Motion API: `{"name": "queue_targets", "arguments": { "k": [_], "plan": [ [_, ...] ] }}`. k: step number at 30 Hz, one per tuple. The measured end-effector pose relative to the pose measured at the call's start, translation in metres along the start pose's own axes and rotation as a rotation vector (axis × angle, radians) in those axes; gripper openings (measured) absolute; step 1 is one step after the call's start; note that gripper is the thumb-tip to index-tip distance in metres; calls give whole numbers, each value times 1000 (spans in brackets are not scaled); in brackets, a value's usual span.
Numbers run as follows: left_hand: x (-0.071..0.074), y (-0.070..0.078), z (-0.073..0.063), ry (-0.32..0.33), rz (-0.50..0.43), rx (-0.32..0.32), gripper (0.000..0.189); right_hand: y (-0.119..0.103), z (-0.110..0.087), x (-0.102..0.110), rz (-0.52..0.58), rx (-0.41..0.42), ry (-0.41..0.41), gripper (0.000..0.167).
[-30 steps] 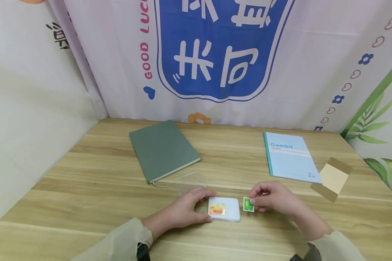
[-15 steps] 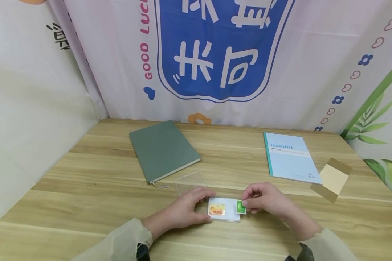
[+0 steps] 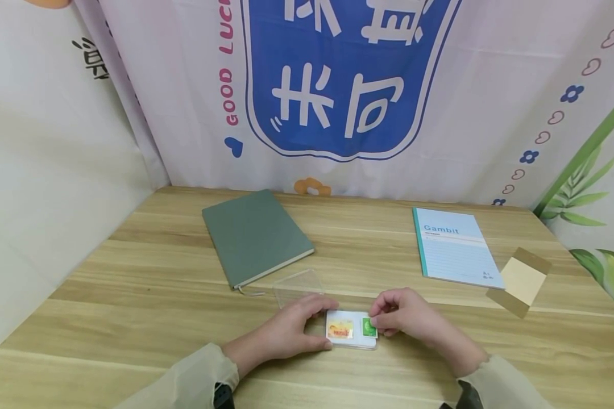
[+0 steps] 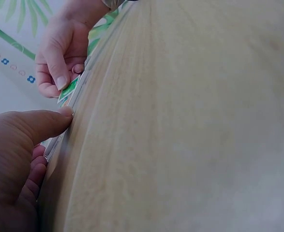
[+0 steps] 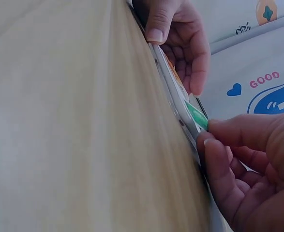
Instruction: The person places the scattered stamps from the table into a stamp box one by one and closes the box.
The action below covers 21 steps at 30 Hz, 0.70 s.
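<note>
In the head view a small white slab with rounded corners [image 3: 357, 332] lies on the table. My left hand [image 3: 293, 325] grips its left end, thumb at the near corner and fingers at the far one. A yellow-orange sticker [image 3: 340, 329] is on the slab's left part. Between thumb and fingertips my right hand [image 3: 408, 316] pinches a small green stamp-like piece with a white border [image 3: 367, 326], over the slab's right end. Seen close in the right wrist view, the green piece [image 5: 196, 115] is tilted against the slab's top edge; whether it lies flat cannot be told.
A clear plastic sheet or lid [image 3: 298, 284] lies beyond my left hand, partly covered by it. Farther back are a dark green notebook [image 3: 258, 236] and a pale blue "Gambit" notebook [image 3: 457, 244]. A tan card piece [image 3: 521, 280] lies at right on the wooden table [image 3: 133, 318].
My right hand has moved left, carrying the green piece from beside the slab to over its right end. My left hand has stayed in place on the slab.
</note>
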<state>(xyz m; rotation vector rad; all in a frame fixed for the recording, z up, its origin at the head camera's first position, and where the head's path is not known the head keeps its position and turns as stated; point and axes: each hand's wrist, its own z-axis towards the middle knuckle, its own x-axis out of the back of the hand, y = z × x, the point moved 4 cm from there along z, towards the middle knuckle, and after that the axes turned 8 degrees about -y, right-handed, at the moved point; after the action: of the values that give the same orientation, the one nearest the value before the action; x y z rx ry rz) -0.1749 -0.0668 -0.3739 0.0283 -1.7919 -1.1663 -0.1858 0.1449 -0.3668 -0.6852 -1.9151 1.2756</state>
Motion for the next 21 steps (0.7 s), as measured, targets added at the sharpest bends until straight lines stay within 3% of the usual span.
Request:
{"name": "queue_targets", "arguments": {
  "k": [15,21],
  "plan": [
    [-1,-1,1,2,-1,-11,56,-1,4,-9,-87,-62,133,8],
    [0,-1,1,2,6,-17,55,-2,5,-11,-110,-60,151,6]
  ]
}}
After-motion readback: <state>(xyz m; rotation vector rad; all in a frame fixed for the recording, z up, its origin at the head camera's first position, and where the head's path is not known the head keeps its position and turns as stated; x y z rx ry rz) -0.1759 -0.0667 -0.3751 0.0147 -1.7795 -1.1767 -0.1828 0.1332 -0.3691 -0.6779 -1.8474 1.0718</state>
